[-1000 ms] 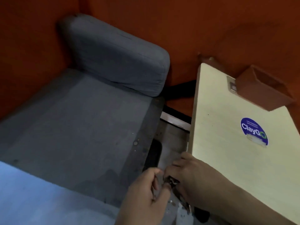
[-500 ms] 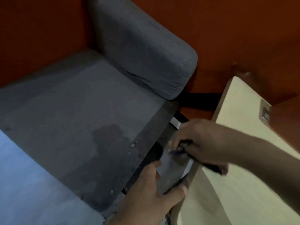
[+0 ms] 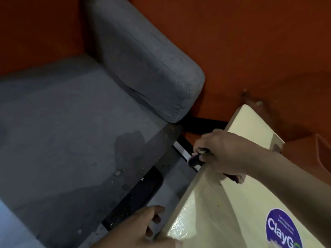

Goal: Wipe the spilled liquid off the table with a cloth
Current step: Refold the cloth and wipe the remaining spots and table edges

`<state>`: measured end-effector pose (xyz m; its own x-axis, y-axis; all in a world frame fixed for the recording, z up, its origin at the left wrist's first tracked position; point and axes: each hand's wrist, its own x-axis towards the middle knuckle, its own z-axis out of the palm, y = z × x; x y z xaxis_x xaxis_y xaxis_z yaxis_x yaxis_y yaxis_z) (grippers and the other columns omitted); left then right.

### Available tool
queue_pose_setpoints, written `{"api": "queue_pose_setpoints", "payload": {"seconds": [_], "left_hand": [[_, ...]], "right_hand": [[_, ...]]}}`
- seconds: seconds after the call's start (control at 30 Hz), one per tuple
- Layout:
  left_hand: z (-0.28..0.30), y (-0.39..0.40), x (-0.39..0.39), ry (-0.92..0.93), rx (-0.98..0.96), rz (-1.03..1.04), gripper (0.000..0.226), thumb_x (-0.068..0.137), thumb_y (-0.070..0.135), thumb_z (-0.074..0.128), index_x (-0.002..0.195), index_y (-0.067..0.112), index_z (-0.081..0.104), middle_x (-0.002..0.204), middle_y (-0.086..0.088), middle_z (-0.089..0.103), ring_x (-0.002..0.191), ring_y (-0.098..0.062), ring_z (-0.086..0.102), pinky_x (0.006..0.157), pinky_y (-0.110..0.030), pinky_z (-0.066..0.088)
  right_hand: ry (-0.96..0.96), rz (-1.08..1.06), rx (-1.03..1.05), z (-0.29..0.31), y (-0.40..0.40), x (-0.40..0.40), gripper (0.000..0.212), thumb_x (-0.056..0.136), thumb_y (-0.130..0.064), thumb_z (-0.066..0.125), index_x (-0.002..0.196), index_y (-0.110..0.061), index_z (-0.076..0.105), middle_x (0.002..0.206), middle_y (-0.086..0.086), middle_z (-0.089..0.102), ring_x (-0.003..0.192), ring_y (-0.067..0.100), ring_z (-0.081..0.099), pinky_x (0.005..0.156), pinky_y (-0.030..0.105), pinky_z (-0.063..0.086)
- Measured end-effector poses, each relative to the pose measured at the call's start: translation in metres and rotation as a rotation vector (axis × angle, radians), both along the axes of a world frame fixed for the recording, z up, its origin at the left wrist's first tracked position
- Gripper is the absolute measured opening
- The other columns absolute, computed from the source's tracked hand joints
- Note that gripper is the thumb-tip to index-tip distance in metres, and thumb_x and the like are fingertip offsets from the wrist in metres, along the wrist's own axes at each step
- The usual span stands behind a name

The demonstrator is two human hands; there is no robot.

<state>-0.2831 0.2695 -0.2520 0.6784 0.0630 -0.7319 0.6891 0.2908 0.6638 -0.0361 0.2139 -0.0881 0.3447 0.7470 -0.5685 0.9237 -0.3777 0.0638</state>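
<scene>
1. here, the pale table meets orange walls, and its near edge shines wet with the spilled liquid.
2. a grey sofa seat carries a dark damp patch; its back cushion leans on the wall.
3. a round clay go sticker sits on the tabletop.
4. my right hand curls around a small dark cloth at the table's far edge.
5. my left hand hangs relaxed beside the near edge, holding nothing.
</scene>
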Motion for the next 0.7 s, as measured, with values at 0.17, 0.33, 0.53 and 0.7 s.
{"api": "queue_pose_setpoints", "payload": {"seconds": [0.17, 0.33, 0.53, 0.7], "left_hand": [[0.036, 0.003, 0.016, -0.245, 0.187, -0.105, 0.075, 0.054, 0.092, 0.068, 0.118, 0.053, 0.062, 0.119, 0.038, 0.061, 0.109, 0.018, 0.059, 0.101, -0.017, 0.046], [0.047, -0.005, 0.048, -0.155, 0.189, 0.027, 0.054, 0.054, 0.08, 0.071, 0.094, 0.044, 0.068, 0.08, 0.028, 0.064, 0.072, 0.013, 0.059, 0.074, -0.017, 0.046], [0.05, 0.002, 0.054, -0.147, 0.194, -0.058, 0.05, 0.059, 0.073, 0.075, 0.096, 0.04, 0.068, 0.085, 0.021, 0.07, 0.067, 0.008, 0.062, 0.072, -0.024, 0.048], [0.052, -0.003, 0.052, -0.18, 0.142, -0.076, 0.035, 0.068, 0.068, 0.069, 0.083, 0.037, 0.067, 0.063, 0.02, 0.062, 0.058, 0.002, 0.058, 0.067, -0.028, 0.046]], "right_hand": [[0.166, 0.172, 0.131, -0.001, -0.02, -0.053, 0.013, 0.093, -0.049, 0.052, 0.096, -0.037, 0.046, 0.094, -0.015, 0.053, 0.091, 0.011, 0.044, 0.069, 0.031, 0.043], [0.046, 0.045, 0.147, -0.007, -0.034, -0.016, 0.022, 0.095, -0.053, 0.051, 0.106, -0.035, 0.058, 0.105, -0.017, 0.057, 0.097, 0.014, 0.05, 0.08, 0.034, 0.05], [-0.133, -0.155, 0.013, -0.013, -0.015, 0.077, 0.016, 0.095, -0.038, 0.057, 0.106, -0.032, 0.067, 0.106, -0.002, 0.065, 0.096, 0.021, 0.062, 0.085, 0.039, 0.054], [-0.208, -0.097, 0.025, -0.004, -0.004, 0.1, 0.02, 0.093, -0.038, 0.058, 0.108, -0.028, 0.066, 0.103, -0.004, 0.064, 0.093, 0.021, 0.059, 0.082, 0.04, 0.052]]}}
